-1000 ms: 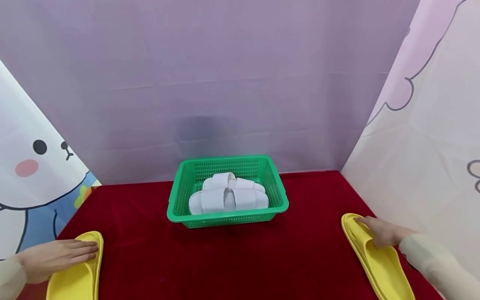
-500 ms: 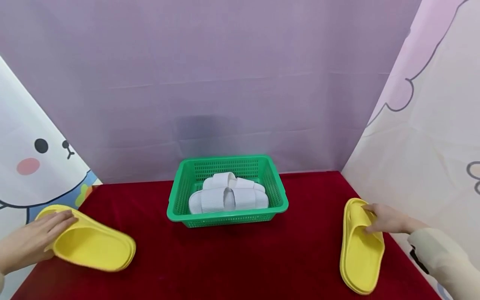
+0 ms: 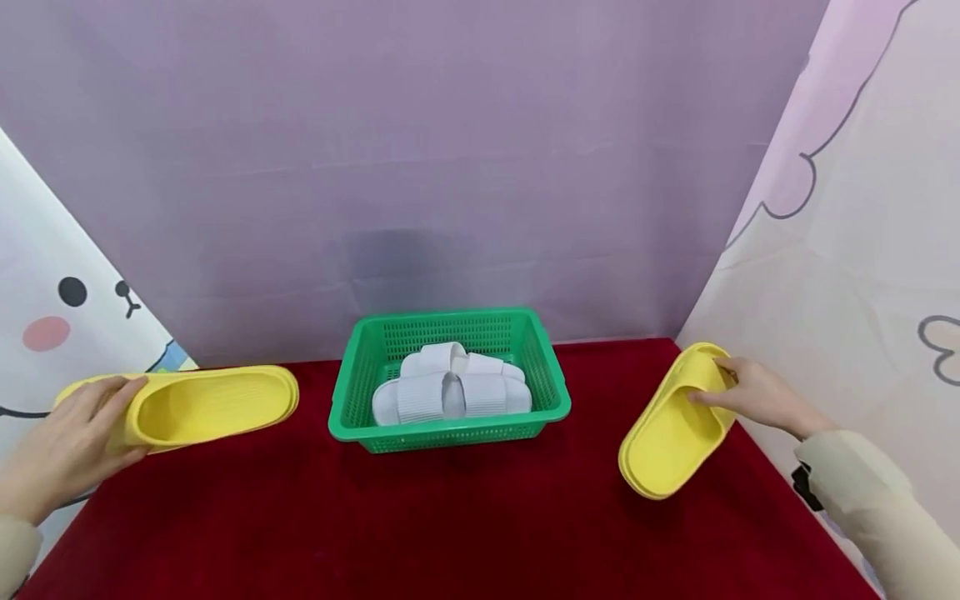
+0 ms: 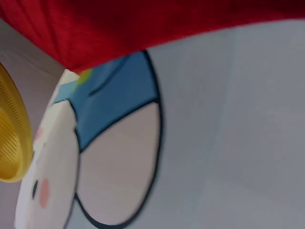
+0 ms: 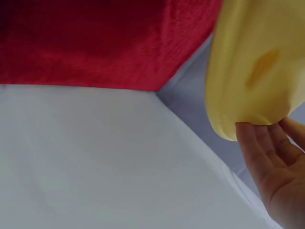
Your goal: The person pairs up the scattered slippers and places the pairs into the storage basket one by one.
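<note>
My left hand (image 3: 78,437) holds a yellow slipper (image 3: 221,406) by its strap end, above the left part of the red cloth. The slipper lies crosswise, heel toward the middle. Only a curved edge of this slipper (image 4: 21,124) shows in the left wrist view, and no hand. On the right, my right hand (image 3: 761,396) pinches a second yellow slipper (image 3: 667,446) at the side of its strap, its heel slanting down to the left. The right wrist view shows the fingers (image 5: 252,148) against the rim of that slipper (image 5: 238,71), with an orange mark on it.
A green plastic basket (image 3: 450,434) stands at the back middle of the red cloth (image 3: 450,525). Inside it lie white slippers (image 3: 491,396) with ribbed straps. A lilac curtain (image 3: 465,167) hangs behind; printed sheets (image 3: 862,292) close in both sides.
Both hands have raised their yellow slippers off the cloth and moved them forward. The left slipper has turned crosswise; the right one has swung its heel toward the middle. The basket stays put.
</note>
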`<act>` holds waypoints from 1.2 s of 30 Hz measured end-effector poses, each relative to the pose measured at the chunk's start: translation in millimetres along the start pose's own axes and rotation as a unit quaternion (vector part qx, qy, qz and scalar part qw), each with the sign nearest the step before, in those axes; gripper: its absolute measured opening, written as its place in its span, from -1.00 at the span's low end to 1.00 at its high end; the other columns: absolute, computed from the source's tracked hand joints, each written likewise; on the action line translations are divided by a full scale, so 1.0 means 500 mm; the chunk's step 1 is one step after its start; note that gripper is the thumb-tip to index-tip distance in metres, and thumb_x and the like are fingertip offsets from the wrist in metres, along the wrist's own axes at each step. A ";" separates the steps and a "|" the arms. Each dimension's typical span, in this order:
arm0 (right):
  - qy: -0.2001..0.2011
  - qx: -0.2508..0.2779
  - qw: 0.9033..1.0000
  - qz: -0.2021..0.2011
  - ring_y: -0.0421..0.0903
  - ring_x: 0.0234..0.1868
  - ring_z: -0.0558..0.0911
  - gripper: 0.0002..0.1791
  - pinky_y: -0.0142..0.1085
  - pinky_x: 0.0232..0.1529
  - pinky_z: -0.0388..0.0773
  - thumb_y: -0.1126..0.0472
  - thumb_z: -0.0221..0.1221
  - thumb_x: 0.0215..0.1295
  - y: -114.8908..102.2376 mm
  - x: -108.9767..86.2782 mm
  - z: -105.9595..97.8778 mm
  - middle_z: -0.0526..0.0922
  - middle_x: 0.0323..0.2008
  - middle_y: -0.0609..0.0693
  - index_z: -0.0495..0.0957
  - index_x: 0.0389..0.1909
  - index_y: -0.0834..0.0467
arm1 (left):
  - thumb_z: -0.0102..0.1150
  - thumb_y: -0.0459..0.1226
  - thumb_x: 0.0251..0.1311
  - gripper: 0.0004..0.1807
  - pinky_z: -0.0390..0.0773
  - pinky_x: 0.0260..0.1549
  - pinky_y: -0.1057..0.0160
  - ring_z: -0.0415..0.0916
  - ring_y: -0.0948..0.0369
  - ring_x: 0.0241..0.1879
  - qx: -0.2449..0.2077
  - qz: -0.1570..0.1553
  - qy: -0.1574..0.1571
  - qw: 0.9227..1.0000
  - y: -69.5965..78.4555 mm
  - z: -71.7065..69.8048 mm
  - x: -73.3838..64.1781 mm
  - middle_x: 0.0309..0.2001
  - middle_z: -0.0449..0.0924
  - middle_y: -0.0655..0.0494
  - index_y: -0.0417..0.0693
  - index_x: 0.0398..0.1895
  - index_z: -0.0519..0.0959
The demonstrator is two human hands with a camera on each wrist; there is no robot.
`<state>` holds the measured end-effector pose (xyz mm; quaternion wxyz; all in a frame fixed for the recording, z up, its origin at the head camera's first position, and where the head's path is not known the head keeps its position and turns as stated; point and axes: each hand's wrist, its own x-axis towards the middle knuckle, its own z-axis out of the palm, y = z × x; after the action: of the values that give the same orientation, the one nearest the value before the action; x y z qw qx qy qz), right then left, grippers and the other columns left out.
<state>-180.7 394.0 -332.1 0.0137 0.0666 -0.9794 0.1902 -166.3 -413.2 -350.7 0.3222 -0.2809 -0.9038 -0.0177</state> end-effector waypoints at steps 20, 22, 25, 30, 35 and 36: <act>0.091 -0.007 0.993 0.069 -0.02 -0.52 0.42 -0.17 -0.34 -0.55 0.25 -0.41 -0.02 0.10 -0.095 0.035 -0.005 0.45 -0.56 0.07 0.45 -0.04 0.32 | 0.51 -0.35 -0.55 0.13 0.33 -0.24 -0.18 0.28 -0.21 -0.12 -0.055 -0.156 0.061 0.984 0.115 0.009 0.131 0.01 0.33 -0.34 -0.20 0.33 0.19; 0.107 -0.004 0.992 0.072 -0.01 -0.53 0.42 -0.16 -0.34 -0.56 0.23 -0.41 -0.03 0.10 -0.109 0.041 -0.005 0.44 -0.57 0.08 0.45 -0.04 0.33 | 0.53 -0.34 -0.53 0.13 0.35 -0.21 -0.20 0.28 -0.20 -0.09 -0.063 -0.160 0.059 0.983 0.128 0.010 0.144 0.03 0.34 -0.34 -0.19 0.33 0.20; 0.135 0.000 0.988 0.078 0.01 -0.53 0.41 -0.18 -0.32 -0.57 0.22 -0.43 -0.04 0.09 -0.131 0.052 -0.005 0.42 -0.60 0.08 0.49 -0.11 0.29 | 0.54 -0.34 -0.52 0.08 0.36 -0.17 -0.23 0.30 -0.18 -0.06 -0.078 -0.154 0.065 0.983 0.146 0.013 0.166 0.05 0.36 -0.32 -0.22 0.29 0.25; 0.164 0.001 0.983 0.084 0.04 -0.53 0.42 -0.21 -0.31 -0.55 0.22 -0.45 -0.03 0.06 -0.166 0.063 0.001 0.45 -0.65 0.06 0.55 -0.20 0.25 | 0.56 -0.35 -0.56 0.03 0.37 -0.15 -0.20 0.32 -0.16 -0.04 -0.099 -0.133 0.081 0.983 0.181 0.029 0.195 0.04 0.38 -0.29 -0.28 0.22 0.33; 0.177 0.005 0.980 0.088 0.10 -0.47 0.45 -0.13 -0.26 -0.50 0.25 -0.47 -0.04 0.04 -0.196 0.071 0.012 0.51 -0.60 0.14 0.54 -0.08 0.28 | 0.57 -0.36 -0.53 0.02 0.39 -0.14 -0.21 0.30 -0.14 0.01 -0.125 -0.133 0.077 0.980 0.221 0.051 0.209 0.06 0.37 -0.24 -0.23 0.23 0.33; 0.179 0.009 0.980 0.090 0.10 -0.45 0.45 -0.13 -0.25 -0.48 0.25 -0.47 -0.05 0.03 -0.201 0.072 0.015 0.52 -0.58 0.15 0.53 -0.08 0.28 | 0.57 -0.36 -0.52 0.02 0.40 -0.13 -0.21 0.29 -0.13 0.02 -0.131 -0.130 0.078 0.980 0.228 0.055 0.212 0.06 0.37 -0.23 -0.23 0.24 0.32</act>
<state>-202.9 294.3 -299.9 0.1707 -0.0562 -0.9614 0.2082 -190.2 -258.7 -326.9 0.3470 -0.1982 -0.8948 -0.1992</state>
